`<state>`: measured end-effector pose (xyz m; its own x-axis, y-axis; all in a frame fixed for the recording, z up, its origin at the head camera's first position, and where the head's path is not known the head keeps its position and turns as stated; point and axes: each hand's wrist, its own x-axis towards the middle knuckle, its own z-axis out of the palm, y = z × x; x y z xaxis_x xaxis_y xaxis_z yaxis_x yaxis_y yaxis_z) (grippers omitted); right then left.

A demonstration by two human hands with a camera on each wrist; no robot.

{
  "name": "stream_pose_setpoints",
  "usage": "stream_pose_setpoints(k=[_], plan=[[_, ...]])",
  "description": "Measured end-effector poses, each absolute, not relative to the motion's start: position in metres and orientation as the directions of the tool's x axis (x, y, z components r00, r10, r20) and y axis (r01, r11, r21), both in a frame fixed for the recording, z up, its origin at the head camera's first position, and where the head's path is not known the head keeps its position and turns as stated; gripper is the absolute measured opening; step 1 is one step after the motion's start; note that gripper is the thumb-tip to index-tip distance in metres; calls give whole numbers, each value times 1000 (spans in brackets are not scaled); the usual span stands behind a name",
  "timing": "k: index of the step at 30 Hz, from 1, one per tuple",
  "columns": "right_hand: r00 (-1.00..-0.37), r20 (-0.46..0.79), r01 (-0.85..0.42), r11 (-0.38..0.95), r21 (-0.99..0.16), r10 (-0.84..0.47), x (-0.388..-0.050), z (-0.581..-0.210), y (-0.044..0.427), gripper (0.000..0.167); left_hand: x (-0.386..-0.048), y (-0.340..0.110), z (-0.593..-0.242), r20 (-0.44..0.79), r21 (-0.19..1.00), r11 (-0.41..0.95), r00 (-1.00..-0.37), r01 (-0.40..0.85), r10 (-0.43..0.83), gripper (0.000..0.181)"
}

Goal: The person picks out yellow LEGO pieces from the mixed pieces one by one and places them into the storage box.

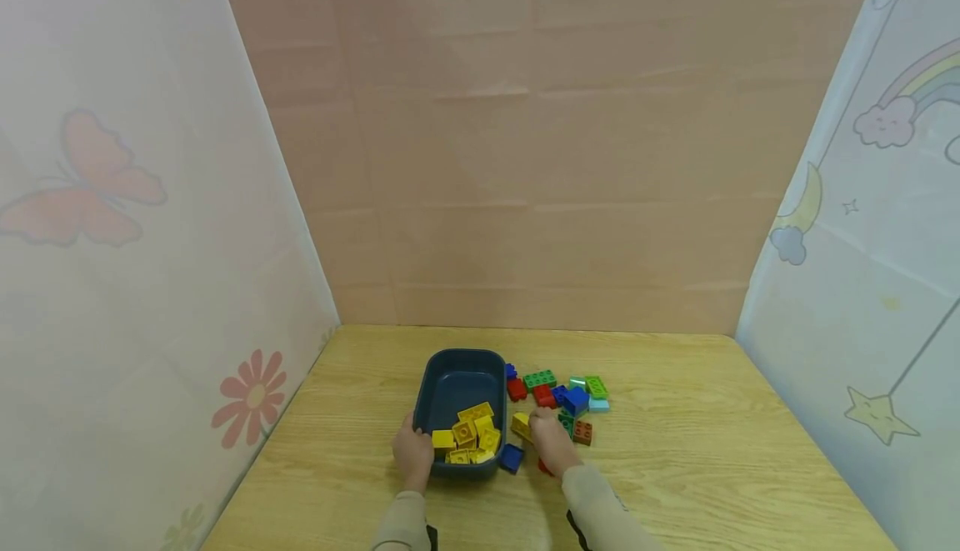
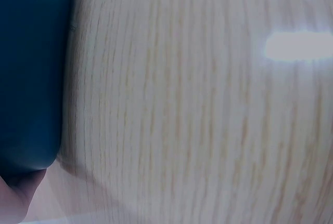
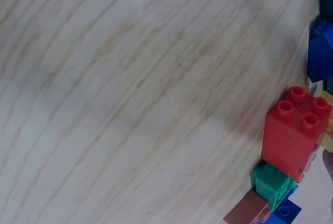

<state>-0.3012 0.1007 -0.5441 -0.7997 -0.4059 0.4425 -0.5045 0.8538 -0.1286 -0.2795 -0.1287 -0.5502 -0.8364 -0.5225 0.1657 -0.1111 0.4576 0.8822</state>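
Observation:
A dark blue plastic bin (image 1: 459, 359) stands on the table with several yellow toy bricks (image 1: 465, 433) in its near half. My left hand (image 1: 412, 453) grips the bin's left side near the front corner; its fingers are mostly out of the left wrist view. Right of the bin, my right hand (image 1: 553, 441) pinches a yellow brick (image 1: 522, 426) by its near end. Close under that hand is a red brick (image 3: 289, 141), with a green brick (image 3: 271, 182) and a brown brick (image 3: 247, 208) beside it. A blue brick (image 1: 512, 458) lies by the bin's near right corner.
Behind my right hand lies a loose group of bricks: a long green one (image 1: 540, 379), red ones (image 1: 517, 389), a tall blue one (image 1: 576, 401), a lime one (image 1: 596, 387) and a light blue one (image 1: 598, 405). The wooden table (image 1: 697, 451) meets a brown back wall (image 1: 540, 201).

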Motion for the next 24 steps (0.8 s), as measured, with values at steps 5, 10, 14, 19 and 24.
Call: stream_pose_setpoints(k=[5,10,14,19,24], plan=[[-742,535,-530,842,-99,-404,-304,-547,102,11,-281,-129,-555,173,877,469,-839,-107,-516,38],[-673,622,-561,824,-78,-399,-304,-546,104,13,-283,-130,-559,167,877,468,-841,-113,-515,38],[-615,686,-593,801,-78,-388,-304,-543,105,15,-281,-130,-557,163,880,462,-841,-113,-516,38],[-594,714,-619,778,-111,-371,-303,-537,102,14,-280,-129,-555,165,880,461,-841,-110,-516,37],[-551,758,-636,763,-111,-349,-305,-531,98,17,-279,-129,-554,172,878,467,-839,-107,-516,37]])
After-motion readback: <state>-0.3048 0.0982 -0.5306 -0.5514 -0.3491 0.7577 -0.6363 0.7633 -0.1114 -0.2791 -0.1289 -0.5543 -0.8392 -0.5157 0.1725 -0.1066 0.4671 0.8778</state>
